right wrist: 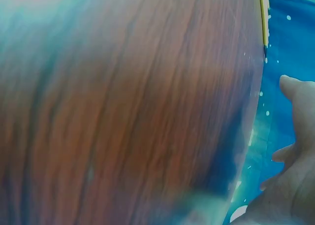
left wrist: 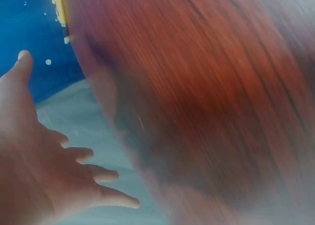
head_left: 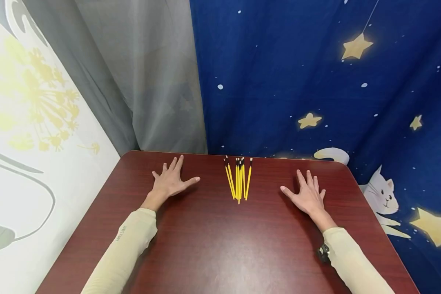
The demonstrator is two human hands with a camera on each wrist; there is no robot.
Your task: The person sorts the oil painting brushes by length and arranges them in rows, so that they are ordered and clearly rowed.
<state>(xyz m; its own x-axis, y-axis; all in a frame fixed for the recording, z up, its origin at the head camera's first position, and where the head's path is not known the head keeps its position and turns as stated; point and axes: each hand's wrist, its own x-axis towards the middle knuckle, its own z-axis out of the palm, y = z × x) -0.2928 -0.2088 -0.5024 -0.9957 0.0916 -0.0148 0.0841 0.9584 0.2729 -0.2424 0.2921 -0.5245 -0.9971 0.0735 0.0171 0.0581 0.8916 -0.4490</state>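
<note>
Several thin yellow paintbrushes (head_left: 239, 179) lie loosely side by side near the table's far edge, their dark ferrules and pale tips pointing away from me. To their left is my left hand (head_left: 170, 179), fingers spread and thumb reaching toward the brushes, holding nothing. On the other side my right hand (head_left: 308, 196) also has its fingers spread, its thumb turned inward to the brushes. The left wrist view shows the left hand (left wrist: 54, 166) with its fingers apart. In the right wrist view, the right hand (right wrist: 290, 176) is partly cut off by the frame.
A dark red wood-grain table (head_left: 220, 245) with rounded far corners lies under both hands. Behind it hang a grey curtain (head_left: 161, 81) and a blue curtain (head_left: 272, 81) with stars and a white cat. A white patterned wall (head_left: 29, 171) borders the left side.
</note>
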